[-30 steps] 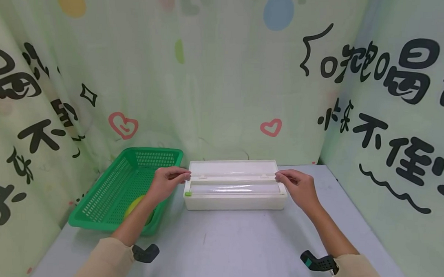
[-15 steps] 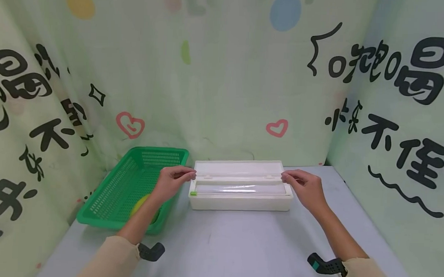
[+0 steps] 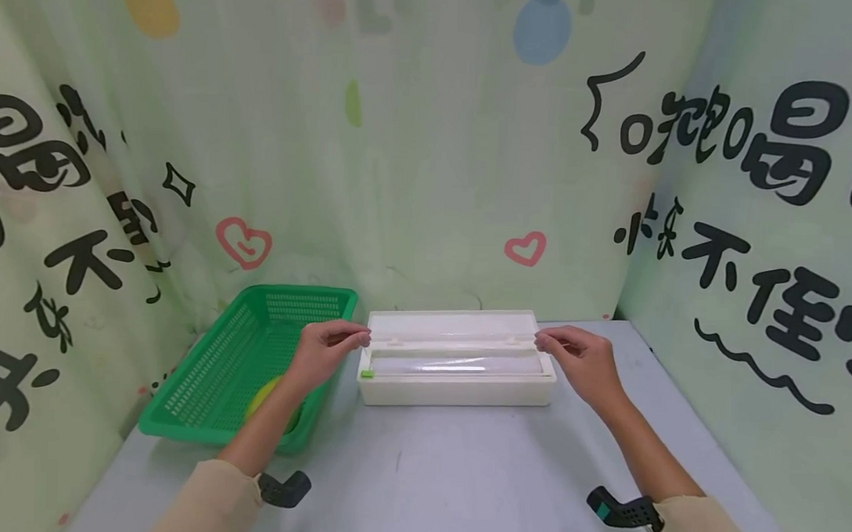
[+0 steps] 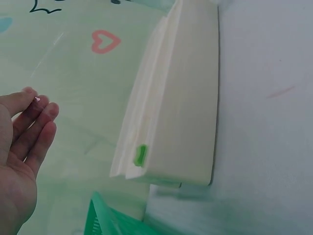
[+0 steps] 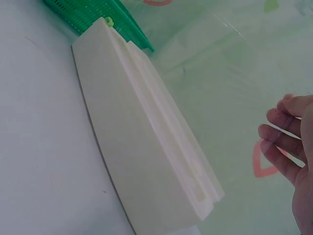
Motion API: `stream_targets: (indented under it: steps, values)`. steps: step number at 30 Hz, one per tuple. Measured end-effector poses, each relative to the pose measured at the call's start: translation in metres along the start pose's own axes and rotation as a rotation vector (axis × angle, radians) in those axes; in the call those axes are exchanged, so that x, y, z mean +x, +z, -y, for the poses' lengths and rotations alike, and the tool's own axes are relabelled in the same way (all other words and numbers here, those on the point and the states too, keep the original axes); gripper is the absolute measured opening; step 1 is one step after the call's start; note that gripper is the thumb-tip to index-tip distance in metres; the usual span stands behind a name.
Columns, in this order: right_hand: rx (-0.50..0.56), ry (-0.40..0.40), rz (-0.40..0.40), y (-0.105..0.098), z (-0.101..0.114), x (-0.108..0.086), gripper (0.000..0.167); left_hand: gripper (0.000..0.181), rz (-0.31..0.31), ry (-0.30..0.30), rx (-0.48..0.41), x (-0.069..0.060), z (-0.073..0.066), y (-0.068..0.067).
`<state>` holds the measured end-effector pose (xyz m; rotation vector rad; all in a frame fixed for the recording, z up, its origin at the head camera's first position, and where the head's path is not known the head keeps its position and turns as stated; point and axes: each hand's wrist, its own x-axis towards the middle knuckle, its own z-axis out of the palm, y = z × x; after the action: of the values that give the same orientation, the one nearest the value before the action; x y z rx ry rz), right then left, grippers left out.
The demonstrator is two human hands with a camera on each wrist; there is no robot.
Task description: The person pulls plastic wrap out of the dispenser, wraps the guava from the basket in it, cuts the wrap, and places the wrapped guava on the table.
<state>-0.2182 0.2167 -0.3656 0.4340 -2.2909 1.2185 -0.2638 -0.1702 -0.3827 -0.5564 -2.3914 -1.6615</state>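
Observation:
A white cling film dispenser box (image 3: 457,392) stands on the table with its lid (image 3: 452,325) raised at the back. Inside lies the film roll (image 3: 458,366); a green slider (image 4: 140,155) sits at the left end of its front edge. Above the box, my left hand (image 3: 324,348) pinches one corner of a clear cling film sheet between thumb and forefinger. At the other end my right hand (image 3: 581,357) pinches the opposite corner. The transparent sheet is hard to see; its edge shows as a thin glinting line in both wrist views.
A green plastic basket (image 3: 181,422) stands left of the box, with a yellow round thing (image 3: 261,397) in it, partly behind the left forearm. A printed curtain (image 3: 429,180) hangs close behind the box. The white table (image 3: 447,470) extends in front.
The head view shifts slightly right, then partly back. Both hands keep their pinch and stay in about the same place over the box.

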Motion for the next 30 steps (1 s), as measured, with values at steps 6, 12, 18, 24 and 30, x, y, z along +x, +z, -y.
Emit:
stream_targets:
  steps: [6, 12, 18, 24, 30]
  values:
    - [0.005, -0.012, 0.001, 0.003, -0.019, 0.002, 0.014, 0.018, -0.001, 0.014, -0.01, -0.009, -0.029, -0.002]
    - [0.013, -0.02, -0.001, 0.003, -0.031, 0.004, 0.014, 0.016, -0.005, 0.022, -0.02, -0.007, -0.022, -0.002]
    - [0.003, -0.05, -0.01, 0.0, -0.028, 0.006, 0.014, 0.017, -0.011, 0.029, -0.018, -0.004, -0.008, -0.004]
    - [0.022, -0.07, -0.003, -0.003, -0.025, 0.006, 0.015, 0.02, -0.004, 0.058, -0.015, -0.005, -0.011, -0.007]
    - [0.003, -0.073, 0.009, -0.006, -0.021, 0.005, 0.016, 0.017, 0.002, 0.082, -0.026, -0.006, -0.014, -0.008]
